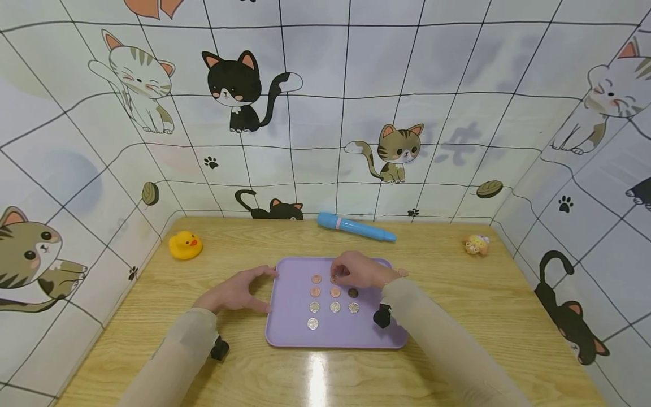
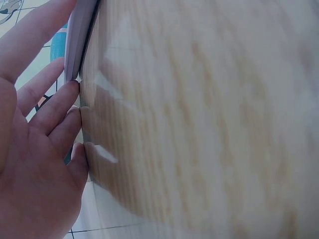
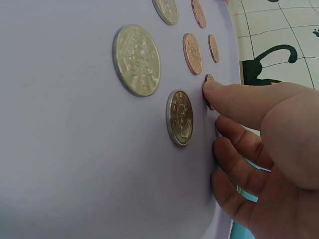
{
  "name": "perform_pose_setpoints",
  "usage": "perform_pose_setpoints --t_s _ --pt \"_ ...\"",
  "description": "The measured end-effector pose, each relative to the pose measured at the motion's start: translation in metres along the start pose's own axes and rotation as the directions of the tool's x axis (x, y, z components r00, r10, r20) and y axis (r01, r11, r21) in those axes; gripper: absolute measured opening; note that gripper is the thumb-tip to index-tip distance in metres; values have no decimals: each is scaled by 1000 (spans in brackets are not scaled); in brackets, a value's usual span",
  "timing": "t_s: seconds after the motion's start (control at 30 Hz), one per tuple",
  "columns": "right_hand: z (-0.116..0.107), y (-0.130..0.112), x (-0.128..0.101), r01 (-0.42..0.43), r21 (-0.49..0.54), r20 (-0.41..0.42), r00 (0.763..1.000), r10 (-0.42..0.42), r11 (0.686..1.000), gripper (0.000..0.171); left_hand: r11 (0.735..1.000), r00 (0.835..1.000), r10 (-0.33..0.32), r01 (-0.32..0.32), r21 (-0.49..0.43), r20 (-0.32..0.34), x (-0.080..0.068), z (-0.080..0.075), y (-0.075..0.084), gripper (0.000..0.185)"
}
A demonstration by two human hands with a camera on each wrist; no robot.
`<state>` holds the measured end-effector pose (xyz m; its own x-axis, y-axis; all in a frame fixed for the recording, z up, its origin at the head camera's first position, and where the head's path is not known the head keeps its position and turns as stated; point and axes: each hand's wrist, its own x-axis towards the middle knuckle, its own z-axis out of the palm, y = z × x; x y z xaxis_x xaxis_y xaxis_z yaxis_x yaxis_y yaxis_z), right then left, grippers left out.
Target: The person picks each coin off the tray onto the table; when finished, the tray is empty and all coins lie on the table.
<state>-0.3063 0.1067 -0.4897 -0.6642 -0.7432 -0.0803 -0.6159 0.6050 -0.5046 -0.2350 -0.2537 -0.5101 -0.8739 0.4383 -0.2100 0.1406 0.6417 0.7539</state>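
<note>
A lilac tray (image 1: 295,339) lies on the wooden table with several coins set out in rows. My right hand (image 1: 363,270) is over its far part, pinching a copper coin (image 3: 209,94) low at the tray surface; the thumb covers part of it and the index fingertip is hidden. Beside that coin lie a dark bronze coin (image 3: 180,118) and another copper coin (image 1: 334,292). Nearer rows hold silver coins, one being a silver coin (image 1: 312,324) at the front left. My left hand (image 1: 238,289) touches the tray's left rim, thumb and index finger spread apart.
At the back left stands a yellow rubber duck (image 1: 185,245). A blue marker-shaped object (image 1: 356,226) lies behind the tray near the wall. To the back right is a small figurine (image 1: 477,245). Cat-printed cloth walls (image 1: 315,124) enclose the table's back and sides.
</note>
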Motion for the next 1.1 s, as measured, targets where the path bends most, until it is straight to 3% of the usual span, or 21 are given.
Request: perform_pose_setpoints --t_s 0.77,1.1 --pt "-7 -7 10 -52 -77 133 989 62 996 7 1000 1000 7 -7 -4 -1 0 0 0 75" --pt "-6 -11 8 -53 -21 94 994 55 998 12 1000 1000 -8 8 -12 0 0 0 1 76"
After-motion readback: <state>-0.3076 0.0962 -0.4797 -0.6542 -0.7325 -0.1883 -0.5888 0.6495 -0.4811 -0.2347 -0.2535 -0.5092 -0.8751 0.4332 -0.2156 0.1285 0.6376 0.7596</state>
